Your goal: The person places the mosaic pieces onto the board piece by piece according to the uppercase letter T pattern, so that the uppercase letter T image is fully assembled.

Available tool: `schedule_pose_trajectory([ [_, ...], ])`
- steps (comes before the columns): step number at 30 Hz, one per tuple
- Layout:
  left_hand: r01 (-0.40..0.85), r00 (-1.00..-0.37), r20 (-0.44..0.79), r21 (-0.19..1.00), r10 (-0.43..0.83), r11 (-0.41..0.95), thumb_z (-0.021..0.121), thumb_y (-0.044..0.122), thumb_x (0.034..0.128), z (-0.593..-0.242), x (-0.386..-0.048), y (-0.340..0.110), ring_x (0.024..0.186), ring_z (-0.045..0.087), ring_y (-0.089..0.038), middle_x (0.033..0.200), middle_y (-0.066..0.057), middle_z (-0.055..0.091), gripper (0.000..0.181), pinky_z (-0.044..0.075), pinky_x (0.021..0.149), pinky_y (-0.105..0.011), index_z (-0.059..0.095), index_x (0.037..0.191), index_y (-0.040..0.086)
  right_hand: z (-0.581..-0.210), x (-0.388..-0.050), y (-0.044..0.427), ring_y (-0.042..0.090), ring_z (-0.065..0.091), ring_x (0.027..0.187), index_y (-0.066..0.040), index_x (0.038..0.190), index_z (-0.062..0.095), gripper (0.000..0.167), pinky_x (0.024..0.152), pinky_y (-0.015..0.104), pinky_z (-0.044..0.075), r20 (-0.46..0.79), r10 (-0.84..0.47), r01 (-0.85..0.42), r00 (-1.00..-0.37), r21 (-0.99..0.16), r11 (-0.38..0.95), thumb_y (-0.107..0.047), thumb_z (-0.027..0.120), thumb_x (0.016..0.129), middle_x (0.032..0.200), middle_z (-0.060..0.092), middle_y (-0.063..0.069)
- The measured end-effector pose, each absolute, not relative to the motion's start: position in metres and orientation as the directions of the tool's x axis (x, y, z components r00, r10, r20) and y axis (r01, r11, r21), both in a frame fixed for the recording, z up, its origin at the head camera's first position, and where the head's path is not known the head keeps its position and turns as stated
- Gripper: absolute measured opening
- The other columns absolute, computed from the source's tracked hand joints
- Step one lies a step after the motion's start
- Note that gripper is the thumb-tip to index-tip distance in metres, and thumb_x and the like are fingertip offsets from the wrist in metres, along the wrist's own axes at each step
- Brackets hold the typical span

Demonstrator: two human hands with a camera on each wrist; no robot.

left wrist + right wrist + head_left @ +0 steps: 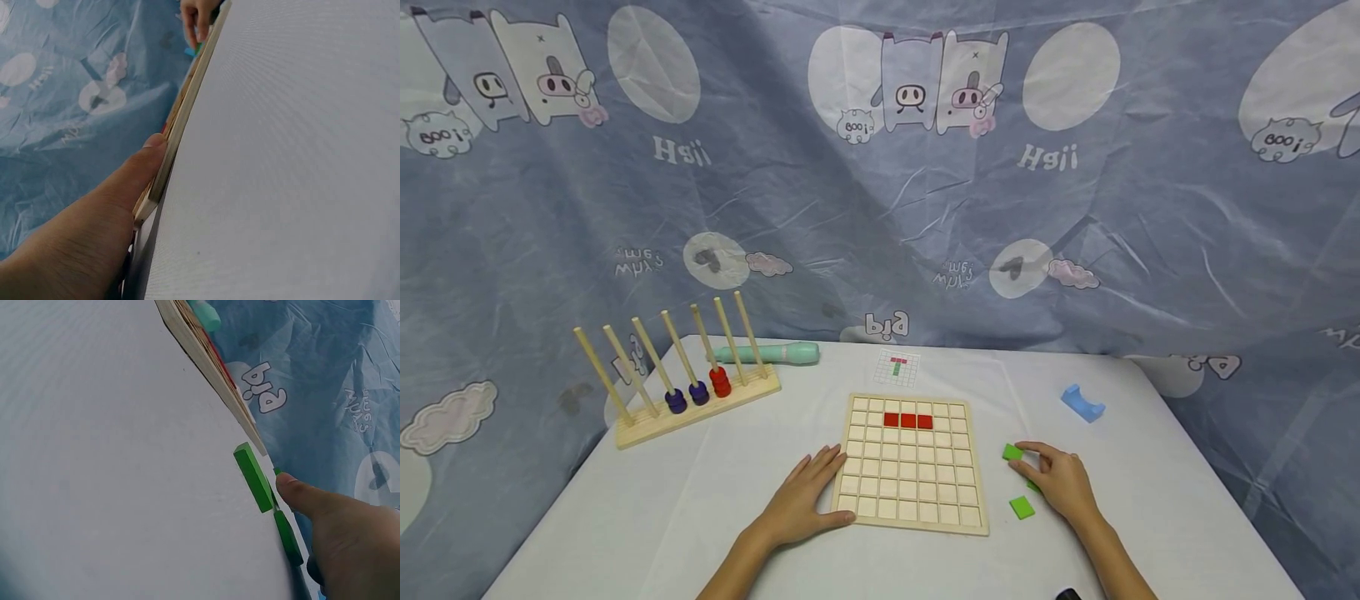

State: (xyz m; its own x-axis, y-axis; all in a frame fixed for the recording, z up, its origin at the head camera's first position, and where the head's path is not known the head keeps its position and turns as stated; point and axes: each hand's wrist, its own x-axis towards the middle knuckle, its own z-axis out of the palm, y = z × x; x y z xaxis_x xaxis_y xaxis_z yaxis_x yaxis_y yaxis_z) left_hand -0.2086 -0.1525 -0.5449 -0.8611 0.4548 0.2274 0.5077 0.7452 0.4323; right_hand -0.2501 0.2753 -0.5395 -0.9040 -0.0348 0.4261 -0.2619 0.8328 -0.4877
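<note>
A wooden grid board (906,528) lies on the table, with a row of three red tiles (908,421) in its upper part. My left hand (801,500) rests at the board's lower left edge, fingers extended; in the left wrist view its thumb (147,156) touches the rim. To the right of the board, my right hand (1060,479) pinches a green tile (1011,452) between thumb and index finger. Another green tile (1022,507) lies nearer me, and a third green tile (1033,486) is partly hidden under that hand.
A small pattern card (897,368) lies behind the board. At the left stands a wooden peg rack (700,416) with blue and red rings, a teal cylinder (790,354) behind it. A blue bracket-shaped piece (1082,404) sits at the right. A dark object (1067,594) shows at the near edge.
</note>
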Motion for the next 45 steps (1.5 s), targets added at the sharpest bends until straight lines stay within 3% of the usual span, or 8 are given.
schedule_pose_trajectory([
  [6,0.504,-0.863,0.218,0.437,0.456,0.745,0.053,0.071,0.0755,-0.545,-0.208,-0.152,0.138,0.019,-0.023,0.149,-0.006,0.027,0.095,0.012,0.112,-0.042,0.031,0.144,0.01,-0.538,-0.249,0.267,0.001,0.025,0.04,-0.016,0.097,0.071,0.029,0.039,0.021,0.026,0.458,-0.06,-0.323,-0.887,-0.523,0.789,-0.031,0.078,0.073,0.046,0.031,-0.013],
  [19,0.511,-0.86,0.237,0.44,0.453,0.739,0.054,0.07,0.075,-0.545,-0.209,-0.152,0.137,0.02,-0.022,0.149,-0.006,0.029,0.094,0.013,0.112,-0.042,0.033,0.144,0.01,-0.533,-0.259,0.218,0.004,0.027,0.043,-0.017,0.101,0.071,0.034,0.059,0.028,0.03,0.432,-0.137,-0.371,-0.891,-0.523,0.767,-0.036,0.076,0.074,0.047,0.032,-0.014],
  [26,0.509,-0.861,0.234,0.437,0.452,0.742,0.055,0.07,0.0753,-0.545,-0.209,-0.153,0.137,0.02,-0.021,0.149,-0.006,0.028,0.093,0.013,0.112,-0.042,0.033,0.144,0.01,-0.531,-0.27,0.191,0.004,0.029,0.042,-0.015,0.102,0.071,0.033,0.079,0.05,0.04,0.431,-0.158,-0.409,-0.888,-0.585,0.701,-0.031,0.077,0.074,0.047,0.034,-0.013],
  [29,0.509,-0.86,0.237,0.44,0.451,0.74,0.055,0.07,0.0753,-0.546,-0.209,-0.152,0.137,0.02,-0.021,0.149,-0.005,0.028,0.094,0.013,0.112,-0.042,0.033,0.144,0.01,-0.53,-0.274,0.18,0.005,0.03,0.042,-0.015,0.103,0.071,0.034,0.09,0.058,0.036,0.41,-0.16,-0.399,-0.898,-0.604,0.69,-0.033,0.076,0.075,0.046,0.035,-0.012],
  [34,0.51,-0.86,0.242,0.444,0.449,0.737,0.054,0.071,0.0751,-0.545,-0.209,-0.153,0.137,0.02,-0.021,0.149,-0.005,0.028,0.094,0.013,0.111,-0.042,0.033,0.144,0.01,-0.531,-0.281,0.163,0.008,0.034,0.043,-0.014,0.105,0.07,0.037,0.099,0.06,0.029,0.373,-0.169,-0.382,-0.913,-0.629,0.677,-0.036,0.074,0.075,0.046,0.037,-0.01],
  [39,0.512,-0.859,0.246,0.447,0.449,0.733,0.054,0.07,0.075,-0.546,-0.21,-0.153,0.137,0.02,-0.022,0.149,-0.005,0.028,0.094,0.013,0.111,-0.043,0.033,0.144,0.009,-0.531,-0.286,0.148,0.007,0.033,0.042,-0.014,0.104,0.071,0.035,0.093,0.052,0.036,0.363,-0.182,-0.386,-0.914,-0.64,0.664,-0.034,0.076,0.075,0.046,0.036,-0.01],
  [42,0.511,-0.859,0.243,0.447,0.45,0.734,0.054,0.071,0.0751,-0.546,-0.209,-0.153,0.137,0.021,-0.023,0.149,-0.006,0.028,0.094,0.013,0.111,-0.043,0.033,0.144,0.009,-0.532,-0.288,0.141,0.005,0.03,0.041,-0.014,0.104,0.071,0.035,0.074,0.039,0.043,0.365,-0.201,-0.401,-0.909,-0.632,0.664,-0.034,0.075,0.075,0.045,0.034,-0.011],
  [45,0.513,-0.858,0.244,0.449,0.452,0.731,0.054,0.07,0.0752,-0.545,-0.208,-0.153,0.137,0.021,-0.024,0.149,-0.006,0.029,0.094,0.014,0.111,-0.044,0.034,0.143,0.009,-0.531,-0.29,0.135,0.003,0.028,0.04,-0.014,0.104,0.071,0.035,0.052,0.024,0.036,0.364,-0.224,-0.415,-0.904,-0.626,0.66,-0.034,0.075,0.075,0.044,0.033,-0.011],
])
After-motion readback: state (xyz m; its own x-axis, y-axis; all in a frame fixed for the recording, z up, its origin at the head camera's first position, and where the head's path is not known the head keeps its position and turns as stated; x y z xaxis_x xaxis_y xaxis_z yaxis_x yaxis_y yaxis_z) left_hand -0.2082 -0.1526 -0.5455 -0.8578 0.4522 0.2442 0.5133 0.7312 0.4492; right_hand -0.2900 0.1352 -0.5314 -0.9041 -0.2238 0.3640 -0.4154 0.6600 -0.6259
